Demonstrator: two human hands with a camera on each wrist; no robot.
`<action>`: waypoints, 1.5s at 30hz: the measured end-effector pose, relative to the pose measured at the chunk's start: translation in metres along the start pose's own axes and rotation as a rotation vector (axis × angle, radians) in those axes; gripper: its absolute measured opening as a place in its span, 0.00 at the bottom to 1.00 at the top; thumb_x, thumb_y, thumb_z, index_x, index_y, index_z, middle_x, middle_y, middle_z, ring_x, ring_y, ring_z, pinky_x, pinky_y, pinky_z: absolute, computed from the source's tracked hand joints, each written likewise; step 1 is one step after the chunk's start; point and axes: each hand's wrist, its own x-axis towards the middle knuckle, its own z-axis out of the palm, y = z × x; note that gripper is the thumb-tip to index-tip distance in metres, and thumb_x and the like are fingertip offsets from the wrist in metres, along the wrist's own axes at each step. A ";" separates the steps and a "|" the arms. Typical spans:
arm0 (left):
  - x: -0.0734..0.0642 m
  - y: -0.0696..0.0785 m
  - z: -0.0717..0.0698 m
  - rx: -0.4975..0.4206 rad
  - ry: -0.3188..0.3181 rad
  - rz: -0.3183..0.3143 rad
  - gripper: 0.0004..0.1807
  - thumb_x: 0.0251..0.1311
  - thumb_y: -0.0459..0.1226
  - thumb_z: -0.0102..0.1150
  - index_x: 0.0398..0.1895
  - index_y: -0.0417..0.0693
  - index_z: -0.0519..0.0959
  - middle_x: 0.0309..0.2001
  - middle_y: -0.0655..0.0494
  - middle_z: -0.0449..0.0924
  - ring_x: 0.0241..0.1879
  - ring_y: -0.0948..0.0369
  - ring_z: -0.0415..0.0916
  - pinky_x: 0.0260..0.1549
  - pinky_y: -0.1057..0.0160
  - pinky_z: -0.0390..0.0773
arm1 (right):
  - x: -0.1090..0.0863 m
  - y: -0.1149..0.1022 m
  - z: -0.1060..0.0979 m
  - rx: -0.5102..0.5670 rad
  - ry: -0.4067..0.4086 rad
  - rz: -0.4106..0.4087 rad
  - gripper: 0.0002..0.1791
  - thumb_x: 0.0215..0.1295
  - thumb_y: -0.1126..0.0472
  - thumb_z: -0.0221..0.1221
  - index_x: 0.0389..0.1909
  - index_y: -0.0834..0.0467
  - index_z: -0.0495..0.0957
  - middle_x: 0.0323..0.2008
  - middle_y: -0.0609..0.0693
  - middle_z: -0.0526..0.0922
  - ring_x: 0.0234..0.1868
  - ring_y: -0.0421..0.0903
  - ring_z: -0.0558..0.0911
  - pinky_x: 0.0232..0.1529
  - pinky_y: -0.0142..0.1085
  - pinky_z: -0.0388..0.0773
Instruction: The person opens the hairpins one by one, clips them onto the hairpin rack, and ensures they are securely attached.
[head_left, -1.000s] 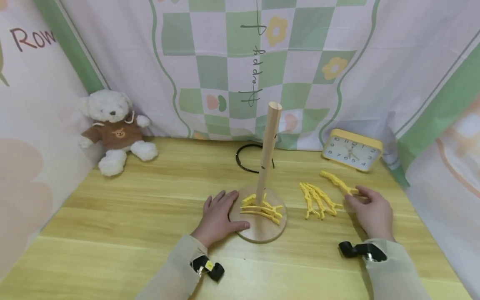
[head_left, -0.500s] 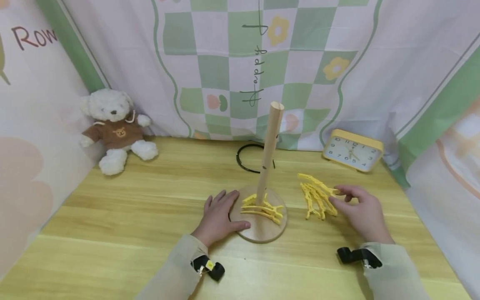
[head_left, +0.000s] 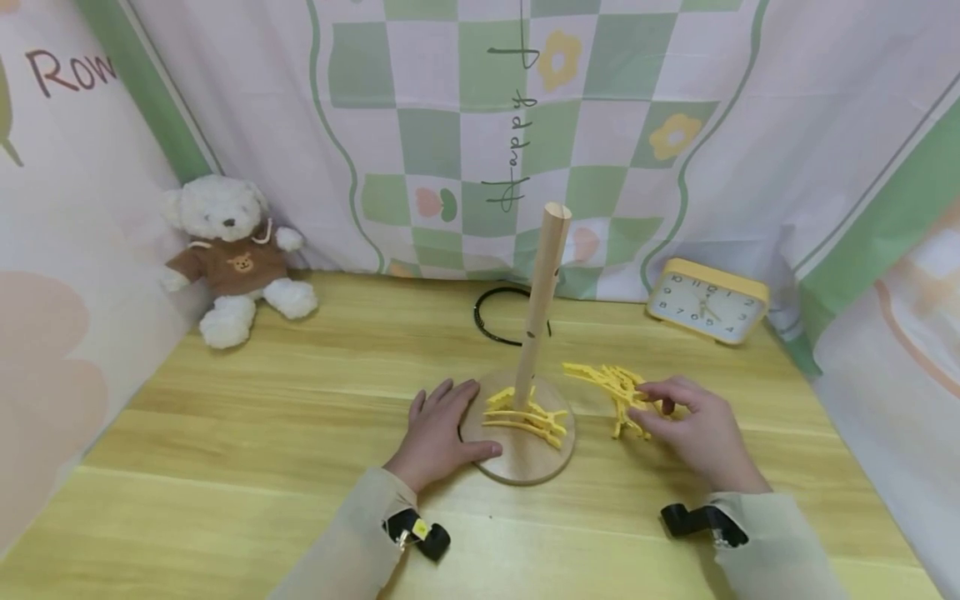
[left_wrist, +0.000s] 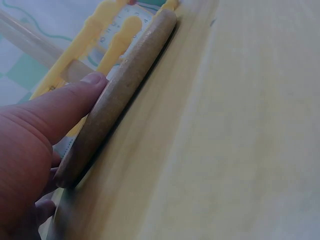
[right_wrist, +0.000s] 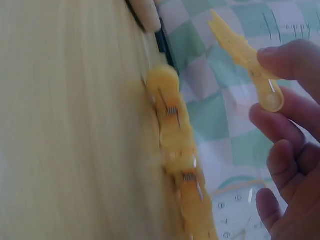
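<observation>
Holds a yellow clip (head_left: 588, 372) farther left than half a second ago, pinching it in the right hand (head_left: 697, 425), raised near other clips (right_wrist: 172, 142) on the table (head_left: 300, 433), rests the left hand (head_left: 442, 437) spread at the edge of the round wooden base (head_left: 517, 467).

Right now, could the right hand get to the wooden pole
Probably yes: nothing seems to stand between the right hand and the pole, though the hand's grip holds a yellow clip.

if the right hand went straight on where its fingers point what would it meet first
Probably the upright wooden post; the right hand seems raised above the loose yellow hair clips, though depth is hard to judge.
</observation>
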 end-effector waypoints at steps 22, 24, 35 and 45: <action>0.000 0.000 0.000 -0.004 0.000 0.001 0.54 0.50 0.63 0.70 0.77 0.49 0.61 0.75 0.53 0.61 0.77 0.46 0.48 0.72 0.37 0.36 | -0.005 -0.038 0.017 0.103 -0.090 -0.087 0.13 0.53 0.61 0.75 0.40 0.49 0.87 0.27 0.48 0.80 0.29 0.42 0.74 0.28 0.32 0.71; 0.000 0.000 0.000 -0.003 0.002 0.002 0.54 0.50 0.63 0.70 0.77 0.49 0.61 0.75 0.53 0.62 0.77 0.46 0.48 0.72 0.37 0.36 | -0.005 -0.038 0.019 0.110 -0.092 -0.082 0.12 0.54 0.61 0.75 0.40 0.49 0.87 0.27 0.49 0.80 0.29 0.42 0.75 0.29 0.32 0.71; 0.000 0.000 -0.001 -0.002 0.007 0.007 0.54 0.50 0.63 0.70 0.77 0.49 0.62 0.75 0.53 0.62 0.77 0.46 0.49 0.72 0.36 0.37 | -0.005 -0.042 0.024 0.100 -0.073 -0.105 0.14 0.51 0.63 0.76 0.40 0.51 0.87 0.30 0.46 0.82 0.30 0.43 0.76 0.30 0.34 0.73; 0.000 0.001 -0.001 0.010 0.000 0.009 0.54 0.51 0.63 0.70 0.77 0.49 0.61 0.76 0.53 0.61 0.77 0.46 0.48 0.72 0.36 0.37 | -0.006 -0.052 0.034 0.125 -0.055 -0.155 0.15 0.50 0.65 0.76 0.40 0.52 0.87 0.28 0.45 0.80 0.30 0.44 0.75 0.30 0.35 0.73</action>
